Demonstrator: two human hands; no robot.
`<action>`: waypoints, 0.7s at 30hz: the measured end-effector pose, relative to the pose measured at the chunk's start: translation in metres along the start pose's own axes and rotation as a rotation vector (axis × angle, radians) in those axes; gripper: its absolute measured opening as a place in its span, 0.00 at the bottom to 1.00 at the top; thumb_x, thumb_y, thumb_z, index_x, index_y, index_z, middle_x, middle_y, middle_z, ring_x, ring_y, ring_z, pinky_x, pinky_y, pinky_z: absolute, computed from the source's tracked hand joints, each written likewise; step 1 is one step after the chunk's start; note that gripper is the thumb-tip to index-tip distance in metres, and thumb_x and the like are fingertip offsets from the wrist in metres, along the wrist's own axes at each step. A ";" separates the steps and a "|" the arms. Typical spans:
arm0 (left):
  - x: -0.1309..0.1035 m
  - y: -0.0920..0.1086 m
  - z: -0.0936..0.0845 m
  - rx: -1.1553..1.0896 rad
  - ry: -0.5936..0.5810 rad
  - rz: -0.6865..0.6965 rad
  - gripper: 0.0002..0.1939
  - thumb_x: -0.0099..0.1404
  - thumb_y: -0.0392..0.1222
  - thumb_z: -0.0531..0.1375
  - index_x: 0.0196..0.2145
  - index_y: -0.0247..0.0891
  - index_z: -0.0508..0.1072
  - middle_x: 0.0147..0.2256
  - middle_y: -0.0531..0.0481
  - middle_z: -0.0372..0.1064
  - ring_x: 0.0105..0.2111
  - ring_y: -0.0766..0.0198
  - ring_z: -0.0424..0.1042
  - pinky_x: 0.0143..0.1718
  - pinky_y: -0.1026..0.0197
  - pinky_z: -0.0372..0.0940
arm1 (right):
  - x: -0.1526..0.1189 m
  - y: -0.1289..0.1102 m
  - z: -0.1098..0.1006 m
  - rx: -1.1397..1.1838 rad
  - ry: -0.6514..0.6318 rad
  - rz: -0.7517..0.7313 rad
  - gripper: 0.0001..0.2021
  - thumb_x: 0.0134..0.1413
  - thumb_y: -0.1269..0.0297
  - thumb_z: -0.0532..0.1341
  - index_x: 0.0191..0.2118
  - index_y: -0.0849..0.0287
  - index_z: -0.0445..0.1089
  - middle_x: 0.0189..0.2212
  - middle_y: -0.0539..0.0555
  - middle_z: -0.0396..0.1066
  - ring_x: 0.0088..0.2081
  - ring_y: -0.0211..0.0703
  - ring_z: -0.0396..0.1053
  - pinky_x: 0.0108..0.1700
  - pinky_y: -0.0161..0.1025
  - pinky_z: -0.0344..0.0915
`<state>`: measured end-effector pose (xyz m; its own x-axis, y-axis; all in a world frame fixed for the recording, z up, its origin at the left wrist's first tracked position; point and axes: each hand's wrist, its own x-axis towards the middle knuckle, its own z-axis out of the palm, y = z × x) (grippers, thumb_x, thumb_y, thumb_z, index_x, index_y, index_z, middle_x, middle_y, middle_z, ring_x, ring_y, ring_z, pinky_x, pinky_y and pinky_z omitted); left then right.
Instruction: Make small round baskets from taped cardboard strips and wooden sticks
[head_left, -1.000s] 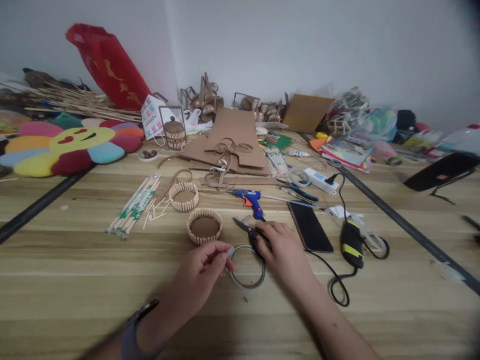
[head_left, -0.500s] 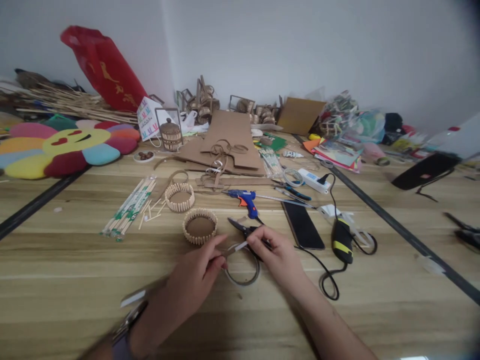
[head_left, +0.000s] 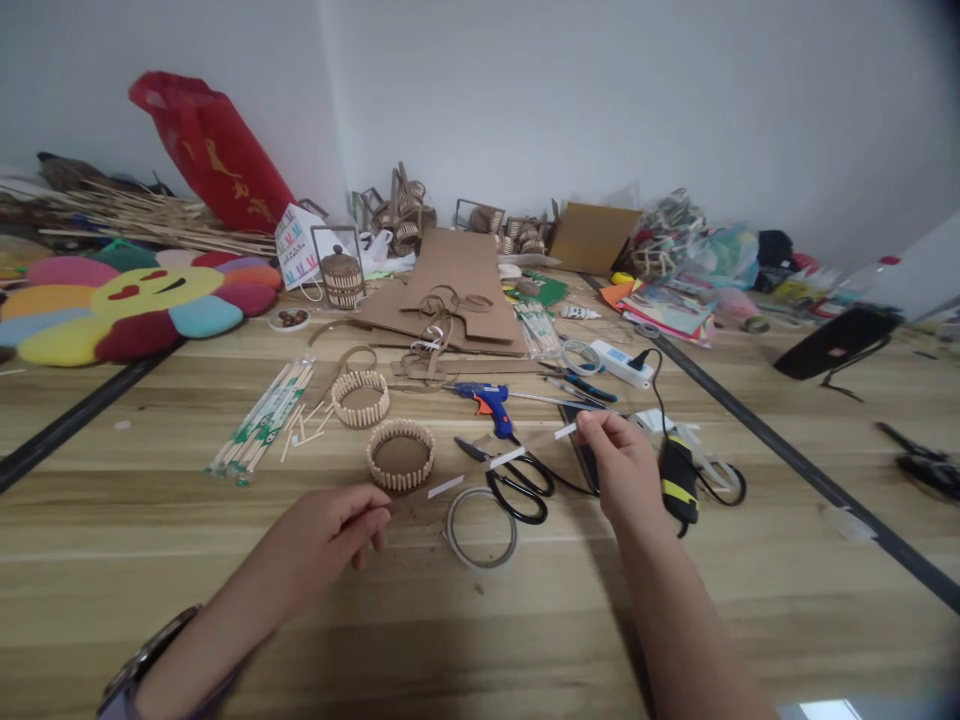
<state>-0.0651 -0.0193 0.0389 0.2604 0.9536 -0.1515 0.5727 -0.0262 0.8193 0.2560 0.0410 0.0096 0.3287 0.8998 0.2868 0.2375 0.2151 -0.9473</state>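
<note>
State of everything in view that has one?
Left hand: pinching brown strip's left end
Right hand: pinching its right end
Brown strip: stretched between hands, white patches on it
Scissors: on table, blade opening unclear
Tape roll: lying flat
Glue gun: on its side
Power strip: black plug inserted
Phone: partly hidden, screen dark
Lidded miniature bucket: upright, lid on

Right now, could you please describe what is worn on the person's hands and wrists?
Both hands are ungloved. The left hand has a dark watch at its wrist, with a greyish-purple band beside it. The right hand has no watch, and its visible forearm is sleeveless.
</note>
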 end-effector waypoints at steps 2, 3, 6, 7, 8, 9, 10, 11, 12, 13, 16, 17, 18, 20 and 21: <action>0.001 0.000 -0.001 -0.022 -0.001 -0.029 0.14 0.61 0.50 0.56 0.23 0.41 0.71 0.22 0.54 0.74 0.18 0.63 0.69 0.24 0.65 0.58 | 0.001 0.002 -0.001 0.003 0.023 -0.002 0.19 0.48 0.47 0.66 0.22 0.57 0.66 0.20 0.46 0.62 0.25 0.38 0.58 0.29 0.35 0.56; 0.002 0.000 -0.001 -0.043 -0.005 -0.052 0.15 0.61 0.51 0.56 0.23 0.41 0.71 0.20 0.54 0.73 0.17 0.64 0.68 0.22 0.65 0.57 | 0.001 0.004 -0.002 0.006 0.032 -0.002 0.19 0.49 0.48 0.66 0.22 0.57 0.65 0.20 0.46 0.60 0.24 0.38 0.56 0.28 0.35 0.54; 0.006 -0.001 -0.002 -0.166 0.009 -0.122 0.16 0.59 0.55 0.59 0.22 0.40 0.69 0.16 0.56 0.68 0.15 0.66 0.63 0.18 0.67 0.53 | 0.003 0.013 -0.006 0.030 0.030 0.003 0.20 0.54 0.49 0.64 0.21 0.56 0.62 0.19 0.45 0.57 0.23 0.37 0.52 0.26 0.35 0.49; 0.007 -0.002 -0.003 -0.217 0.044 -0.130 0.17 0.57 0.55 0.61 0.22 0.40 0.68 0.15 0.57 0.67 0.14 0.67 0.61 0.18 0.67 0.52 | 0.004 0.015 -0.008 0.044 0.012 0.003 0.20 0.55 0.49 0.63 0.22 0.56 0.61 0.19 0.45 0.56 0.23 0.37 0.51 0.26 0.35 0.49; 0.008 -0.003 -0.005 -0.273 0.100 -0.126 0.18 0.56 0.56 0.62 0.21 0.40 0.67 0.14 0.57 0.65 0.14 0.68 0.60 0.17 0.68 0.52 | 0.005 0.017 -0.010 0.059 -0.022 0.003 0.20 0.56 0.48 0.62 0.22 0.56 0.61 0.19 0.44 0.56 0.23 0.37 0.51 0.26 0.35 0.49; 0.009 -0.004 -0.008 -0.336 0.176 -0.112 0.18 0.55 0.55 0.64 0.20 0.39 0.67 0.14 0.58 0.65 0.14 0.69 0.60 0.17 0.69 0.53 | 0.005 0.018 -0.012 0.073 -0.075 0.003 0.20 0.56 0.48 0.62 0.23 0.56 0.61 0.20 0.45 0.57 0.24 0.37 0.52 0.27 0.35 0.50; 0.011 -0.005 -0.011 -0.424 0.268 -0.091 0.18 0.53 0.54 0.66 0.20 0.39 0.67 0.15 0.58 0.65 0.14 0.71 0.60 0.17 0.69 0.53 | 0.004 0.018 -0.014 0.084 -0.151 0.006 0.20 0.56 0.47 0.63 0.23 0.56 0.61 0.20 0.45 0.57 0.24 0.37 0.53 0.28 0.35 0.51; 0.013 -0.006 -0.015 -0.527 0.362 -0.066 0.18 0.52 0.52 0.68 0.20 0.38 0.68 0.15 0.58 0.66 0.15 0.72 0.60 0.17 0.71 0.54 | 0.003 0.017 -0.015 0.091 -0.255 0.013 0.20 0.54 0.46 0.64 0.24 0.56 0.62 0.20 0.45 0.58 0.25 0.37 0.54 0.28 0.34 0.52; 0.015 -0.006 -0.020 -0.630 0.448 -0.039 0.17 0.50 0.50 0.69 0.21 0.37 0.68 0.16 0.58 0.66 0.15 0.73 0.60 0.17 0.72 0.54 | 0.002 0.015 -0.016 0.092 -0.382 0.027 0.20 0.53 0.46 0.65 0.24 0.57 0.64 0.20 0.45 0.60 0.25 0.36 0.56 0.28 0.34 0.53; 0.018 -0.006 -0.025 -0.719 0.518 -0.015 0.17 0.49 0.49 0.70 0.22 0.37 0.68 0.15 0.59 0.65 0.15 0.74 0.59 0.16 0.73 0.54 | 0.000 0.013 -0.016 0.089 -0.527 0.046 0.21 0.50 0.46 0.67 0.23 0.58 0.66 0.20 0.46 0.62 0.24 0.36 0.57 0.28 0.34 0.54; 0.028 -0.004 -0.038 -0.891 0.590 0.019 0.16 0.52 0.46 0.70 0.23 0.37 0.67 0.15 0.62 0.62 0.14 0.77 0.57 0.13 0.76 0.52 | -0.010 0.005 -0.009 0.058 -0.982 0.111 0.21 0.42 0.47 0.72 0.23 0.62 0.72 0.19 0.48 0.67 0.23 0.35 0.61 0.25 0.32 0.57; 0.031 -0.002 -0.041 -0.950 0.588 0.009 0.14 0.54 0.44 0.69 0.24 0.37 0.67 0.17 0.61 0.64 0.13 0.78 0.57 0.13 0.77 0.52 | -0.013 0.003 -0.005 0.045 -1.106 0.125 0.20 0.40 0.49 0.74 0.24 0.63 0.73 0.20 0.48 0.69 0.22 0.35 0.62 0.25 0.32 0.58; 0.035 -0.001 -0.043 -1.001 0.589 -0.004 0.13 0.55 0.42 0.69 0.25 0.36 0.68 0.19 0.60 0.66 0.13 0.79 0.57 0.12 0.78 0.53 | -0.016 0.000 -0.001 0.033 -1.217 0.133 0.20 0.39 0.50 0.74 0.25 0.64 0.75 0.20 0.49 0.70 0.22 0.35 0.63 0.25 0.32 0.59; 0.040 0.003 -0.043 -1.058 0.580 -0.024 0.10 0.58 0.39 0.67 0.26 0.35 0.69 0.21 0.58 0.69 0.13 0.80 0.57 0.12 0.78 0.53 | -0.022 -0.003 0.007 0.032 -1.408 0.142 0.21 0.42 0.49 0.73 0.30 0.65 0.77 0.23 0.52 0.74 0.25 0.36 0.67 0.30 0.33 0.63; 0.042 0.004 -0.041 -1.059 0.573 -0.028 0.10 0.59 0.39 0.67 0.26 0.35 0.69 0.21 0.58 0.69 0.13 0.80 0.58 0.12 0.79 0.53 | -0.025 -0.005 0.011 0.059 -1.478 0.150 0.23 0.44 0.47 0.72 0.34 0.66 0.78 0.26 0.54 0.76 0.28 0.38 0.70 0.33 0.34 0.64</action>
<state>-0.0836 0.0325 0.0582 -0.2791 0.9516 -0.1289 -0.4194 0.0000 0.9078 0.2369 0.0215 0.0056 -0.8655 0.4680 -0.1785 0.2378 0.0703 -0.9688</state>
